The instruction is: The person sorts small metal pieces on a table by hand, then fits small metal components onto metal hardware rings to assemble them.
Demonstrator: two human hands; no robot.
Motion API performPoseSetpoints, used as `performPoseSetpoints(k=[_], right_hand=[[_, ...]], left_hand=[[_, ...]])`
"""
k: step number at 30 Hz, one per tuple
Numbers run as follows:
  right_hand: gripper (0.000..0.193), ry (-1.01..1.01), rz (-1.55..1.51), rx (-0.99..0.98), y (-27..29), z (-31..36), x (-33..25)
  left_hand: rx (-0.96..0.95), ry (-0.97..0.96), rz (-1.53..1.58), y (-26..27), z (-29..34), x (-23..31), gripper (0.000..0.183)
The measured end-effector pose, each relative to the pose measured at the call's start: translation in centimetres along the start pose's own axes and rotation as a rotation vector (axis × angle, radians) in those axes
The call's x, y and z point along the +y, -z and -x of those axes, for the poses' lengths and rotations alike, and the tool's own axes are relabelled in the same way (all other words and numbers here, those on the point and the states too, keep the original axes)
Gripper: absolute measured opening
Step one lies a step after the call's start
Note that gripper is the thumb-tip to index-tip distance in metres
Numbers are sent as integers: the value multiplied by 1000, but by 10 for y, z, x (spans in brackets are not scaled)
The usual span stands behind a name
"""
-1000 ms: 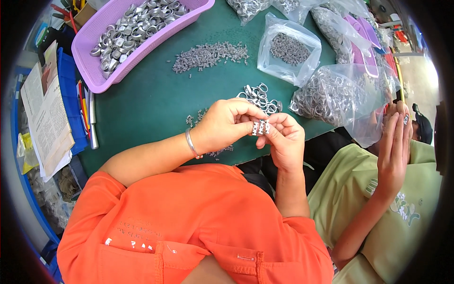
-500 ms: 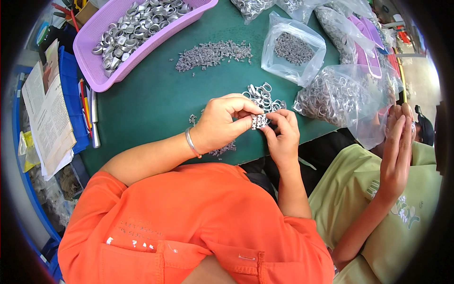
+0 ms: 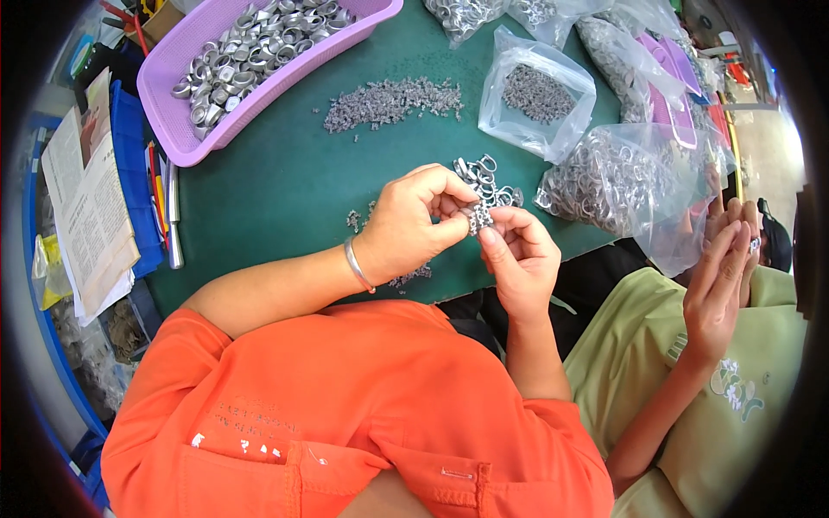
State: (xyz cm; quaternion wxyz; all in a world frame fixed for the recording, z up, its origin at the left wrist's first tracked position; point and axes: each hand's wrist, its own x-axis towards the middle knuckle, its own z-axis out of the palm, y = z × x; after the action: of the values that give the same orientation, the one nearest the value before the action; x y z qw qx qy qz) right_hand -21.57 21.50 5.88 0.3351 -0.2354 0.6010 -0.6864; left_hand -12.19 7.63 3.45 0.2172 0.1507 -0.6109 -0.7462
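My left hand (image 3: 404, 217), with a silver bangle on its wrist, is closed in a pinch on a small silver openwork metal piece (image 3: 479, 217). The thumb and fingertips of my right hand (image 3: 523, 257) grip the same piece from the right, partly covering it. Just beyond my fingers lies a small heap of silver metal rings (image 3: 490, 180). Tiny grey metal parts (image 3: 354, 219) are scattered beside my left hand, some half hidden under the wrist. A wider pile of these tiny parts (image 3: 393, 104) spreads over the green table (image 3: 268, 207) farther off.
A purple basket (image 3: 164, 104) of chunky rings stands far left. Clear bags (image 3: 596, 186) of metal rings and an opened bag (image 3: 494, 129) of tiny parts lie right. Newspaper (image 3: 91, 194) and a blue tray (image 3: 134, 164) border the left. A co-worker's hands (image 3: 715, 298) are close at right.
The openwork piece has been tilted between my fingertips. My right hand has shifted slightly right and down, its thumb now more upright. The co-worker's hands have moved down a little.
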Motion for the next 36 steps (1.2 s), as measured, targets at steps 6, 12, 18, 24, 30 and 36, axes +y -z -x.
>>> performPoseSetpoints(k=[6, 12, 18, 24, 30, 36], right_hand=[[17, -34, 23, 16, 3, -4, -4], [17, 29, 42, 6, 3, -4, -5], [15, 96, 128, 51, 0, -3, -6], [17, 411, 470, 44, 0, -5, -2], [21, 707, 784, 92, -2, -9, -6], [22, 740, 768, 74, -2, -7, -7]], left_hand=[[-3, 49, 135, -2, 1, 10, 17], [-29, 76, 254, -2, 2, 10, 19], [-44, 91, 344, -4, 3, 13, 21], [-29, 17, 251, -4, 2, 9, 20], [-29, 5, 209, -2, 1, 6, 19], [-76, -50, 74, -1, 2, 6, 20]])
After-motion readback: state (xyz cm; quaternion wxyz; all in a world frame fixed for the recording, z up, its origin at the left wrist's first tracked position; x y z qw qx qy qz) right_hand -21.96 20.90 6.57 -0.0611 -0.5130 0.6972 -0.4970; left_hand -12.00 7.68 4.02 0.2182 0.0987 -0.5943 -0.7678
